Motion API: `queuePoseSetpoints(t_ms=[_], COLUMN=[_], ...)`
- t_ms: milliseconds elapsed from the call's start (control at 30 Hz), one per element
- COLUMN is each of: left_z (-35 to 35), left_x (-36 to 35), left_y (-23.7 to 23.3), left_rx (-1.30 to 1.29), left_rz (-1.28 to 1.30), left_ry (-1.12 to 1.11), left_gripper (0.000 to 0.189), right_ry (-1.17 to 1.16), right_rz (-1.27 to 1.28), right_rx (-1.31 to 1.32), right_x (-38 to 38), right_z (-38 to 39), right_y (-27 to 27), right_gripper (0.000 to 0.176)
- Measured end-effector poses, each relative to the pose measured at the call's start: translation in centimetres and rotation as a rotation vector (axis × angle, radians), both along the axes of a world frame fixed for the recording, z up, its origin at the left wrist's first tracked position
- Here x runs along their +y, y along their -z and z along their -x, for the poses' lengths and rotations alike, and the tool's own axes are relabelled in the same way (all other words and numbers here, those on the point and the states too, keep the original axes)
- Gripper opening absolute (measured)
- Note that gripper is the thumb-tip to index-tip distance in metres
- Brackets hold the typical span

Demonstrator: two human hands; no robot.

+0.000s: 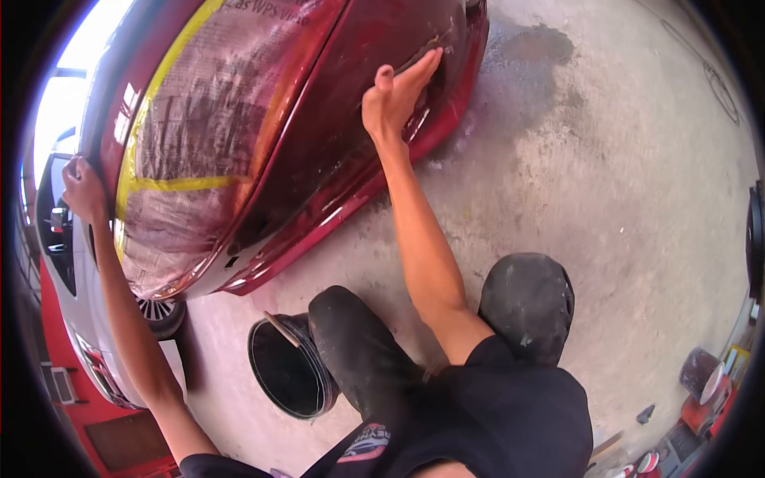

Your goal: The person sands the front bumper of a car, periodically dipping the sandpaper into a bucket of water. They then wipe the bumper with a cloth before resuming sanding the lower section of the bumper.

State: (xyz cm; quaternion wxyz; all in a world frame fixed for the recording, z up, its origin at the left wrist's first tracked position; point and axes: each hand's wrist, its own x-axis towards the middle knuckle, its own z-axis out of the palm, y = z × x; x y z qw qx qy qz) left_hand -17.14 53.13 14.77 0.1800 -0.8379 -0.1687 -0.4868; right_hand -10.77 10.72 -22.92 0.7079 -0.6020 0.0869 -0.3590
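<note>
My right hand [398, 92] lies along the dark red car panel [351, 103], fingers stretched out and together, thumb raised. A wet-looking sheen covers the panel around it; whatever may be under the palm is hidden. My left hand [84, 190] is up at the far left, by the car's upper edge beside the masked section. Its fingers look curled, and I cannot see what they hold, if anything. Between the hands, clear masking film [199, 119] covers part of the car, bordered by yellow tape [191, 183].
A black bucket [279, 370] with a stick across its rim stands against my left knee [347, 319]. Behind the left arm is a silver car [88, 319]. Dark wet patches [542, 48] mark the concrete floor [637, 199]. Containers and tools [701, 374] sit at lower right.
</note>
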Motion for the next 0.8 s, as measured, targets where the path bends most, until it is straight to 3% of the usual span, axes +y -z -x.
queuePoseSetpoints(t_ms=[100,167,267,367,500,533,567,700,767,800], left_z=[0.3,0.6,0.4,0.3,0.3,0.2,0.1,0.3,0.2,0.0], left_x=[-0.7,-0.9,-0.5,1.1,-0.2,-0.5,-0.6,0.5,0.5,0.2], left_y=[0.1,0.6,0.3,-0.3,0.3,0.5,0.5,0.0,0.0,0.1], left_rx=[-0.006,-0.016,-0.019,0.014,-0.036,-0.043,-0.047,-0.006,-0.024,-0.028], left_rz=[-0.001,-0.055,-0.007,0.040,-0.005,0.009,0.017,0.066,0.033,0.019], left_ry=[-0.057,-0.104,0.005,0.087,-0.027,-0.040,-0.050,0.026,-0.028,-0.050], left_gripper=[0.048,0.047,0.046,0.047,0.050,0.050,0.051,0.052,0.052,0.052], right_ry=[0.003,0.048,0.100,-0.017,-0.010,0.032,0.011,0.033,-0.067,-0.027], right_rz=[0.041,0.101,0.182,-0.022,0.028,0.084,0.107,0.174,-0.137,-0.079], right_rx=[-0.027,-0.095,-0.125,-0.050,-0.038,-0.120,-0.155,-0.120,-0.006,-0.001], right_x=[2.0,5.7,2.5,-2.2,2.5,5.1,7.2,2.2,-2.6,-1.8], right_z=[3.4,7.2,3.6,-2.3,4.5,6.9,8.5,3.4,-2.4,-1.6], right_y=[-0.9,-1.3,-0.7,-0.5,-1.8,-1.9,-1.7,-0.7,-1.0,-0.7], right_gripper=[0.124,0.109,0.110,0.134,0.128,0.106,0.113,0.125,0.114,0.112])
